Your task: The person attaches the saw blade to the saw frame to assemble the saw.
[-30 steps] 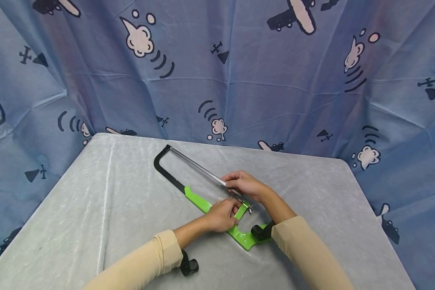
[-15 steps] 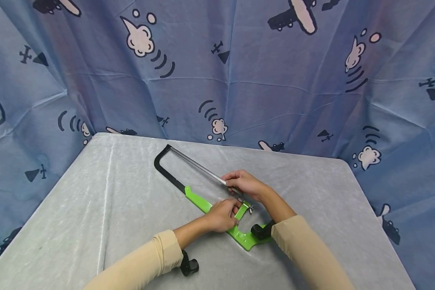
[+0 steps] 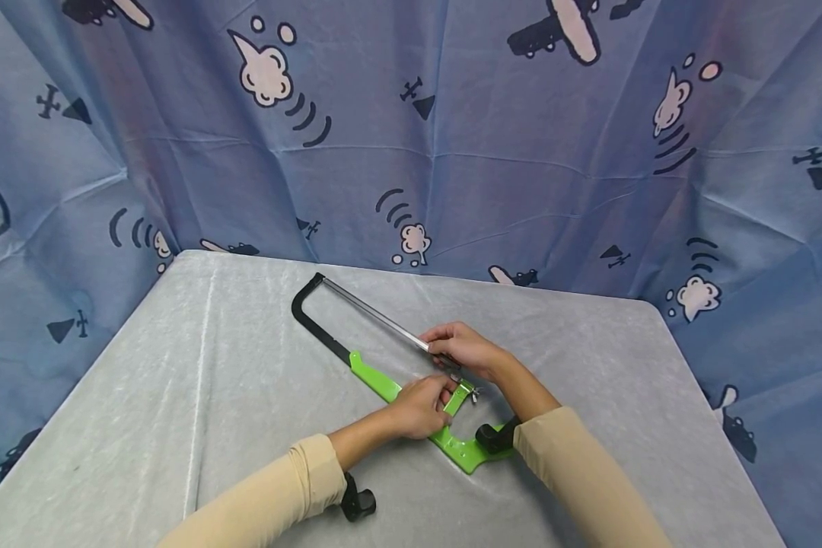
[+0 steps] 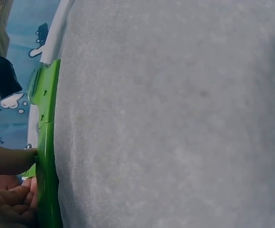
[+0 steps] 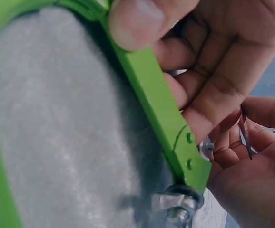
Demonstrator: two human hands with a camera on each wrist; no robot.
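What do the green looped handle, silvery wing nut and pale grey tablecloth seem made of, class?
Green handle: glossy painted metal or plastic, given highlights. Silvery wing nut: probably bare metal, given its gleam. Grey tablecloth: apparently velvety fabric, given mottled nap.

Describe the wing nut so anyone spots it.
On the gray table is a green-and-black hacksaw. Find the short green arm the left hand grips. The wing nut sits at its tip: small, silvery, winged, unlike the long blade.

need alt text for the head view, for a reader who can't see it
A person's left hand grips a green and black hacksaw while the right hand pinches its silver blade, at a grey table. Behind the table hangs a blue patterned curtain.
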